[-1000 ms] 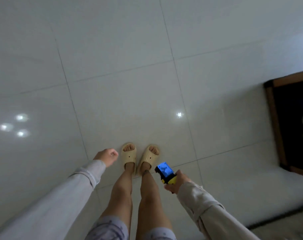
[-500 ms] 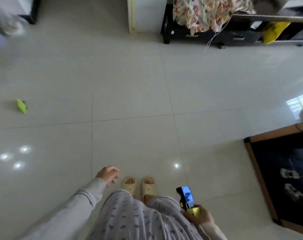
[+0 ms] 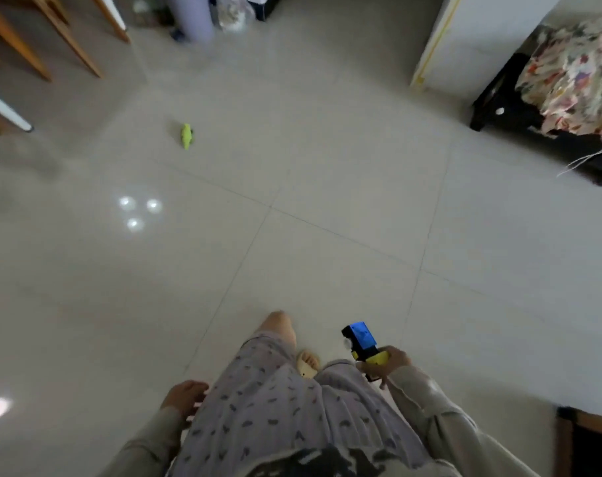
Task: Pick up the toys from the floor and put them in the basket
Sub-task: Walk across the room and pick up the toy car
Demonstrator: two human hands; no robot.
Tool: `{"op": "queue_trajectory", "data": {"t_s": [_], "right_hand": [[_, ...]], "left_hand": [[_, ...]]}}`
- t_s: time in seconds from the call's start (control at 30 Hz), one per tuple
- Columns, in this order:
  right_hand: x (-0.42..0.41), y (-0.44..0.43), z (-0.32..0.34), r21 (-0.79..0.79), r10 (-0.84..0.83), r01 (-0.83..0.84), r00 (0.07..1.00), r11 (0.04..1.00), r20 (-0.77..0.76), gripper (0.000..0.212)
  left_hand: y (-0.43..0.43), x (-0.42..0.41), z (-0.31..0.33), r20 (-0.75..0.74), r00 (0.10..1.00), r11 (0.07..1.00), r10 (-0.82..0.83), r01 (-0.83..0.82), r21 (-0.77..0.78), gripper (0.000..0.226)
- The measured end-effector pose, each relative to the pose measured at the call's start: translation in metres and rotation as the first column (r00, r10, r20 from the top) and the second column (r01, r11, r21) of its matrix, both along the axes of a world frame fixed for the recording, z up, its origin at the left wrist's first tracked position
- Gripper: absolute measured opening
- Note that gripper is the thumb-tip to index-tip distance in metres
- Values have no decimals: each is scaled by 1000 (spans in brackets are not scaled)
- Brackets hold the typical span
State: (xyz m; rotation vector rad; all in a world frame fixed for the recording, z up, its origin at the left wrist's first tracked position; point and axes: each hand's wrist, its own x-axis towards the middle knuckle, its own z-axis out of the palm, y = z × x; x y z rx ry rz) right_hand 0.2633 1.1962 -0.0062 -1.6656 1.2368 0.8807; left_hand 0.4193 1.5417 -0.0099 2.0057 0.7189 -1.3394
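A blue, black and yellow toy vehicle (image 3: 361, 340) sticks out of my right hand (image 3: 384, 364), which grips it at its yellow end, low and right of centre. My left hand (image 3: 183, 397) hangs beside my left thigh with fingers loosely curled and nothing in it. A small green toy (image 3: 186, 135) lies on the pale tiled floor (image 3: 327, 201) far ahead to the left, well away from both hands. No basket is in view.
Wooden furniture legs (image 3: 69, 39) stand at the top left. A black low unit with flowered cloth (image 3: 568, 84) sits at the top right beside a white cabinet (image 3: 475, 32). A dark wood-edged mat (image 3: 588, 442) lies at the bottom right. My knee is raised mid-step.
The view has lifted from straight down at my feet and swung left, bringing the green toy closer to centre. My right hand keeps hold of the blue toy; my left hand dropped beside my thigh.
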Motion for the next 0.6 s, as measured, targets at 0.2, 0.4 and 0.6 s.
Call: {"op": "queue_trajectory", "data": {"t_s": [0.2, 0.4, 0.6], "right_hand": [[92, -11, 28, -65, 84, -76, 987, 995, 140, 46], [162, -24, 24, -125, 128, -111, 982, 986, 139, 46], [231, -47, 18, -152, 161, -158, 987, 976, 6, 36]], "left_hand": [[11, -7, 5, -45, 937, 938, 345, -346, -19, 13], [0, 44, -14, -66, 932, 934, 357, -354, 56, 10], [-31, 156, -17, -55, 944, 945, 325, -323, 42, 10]]}}
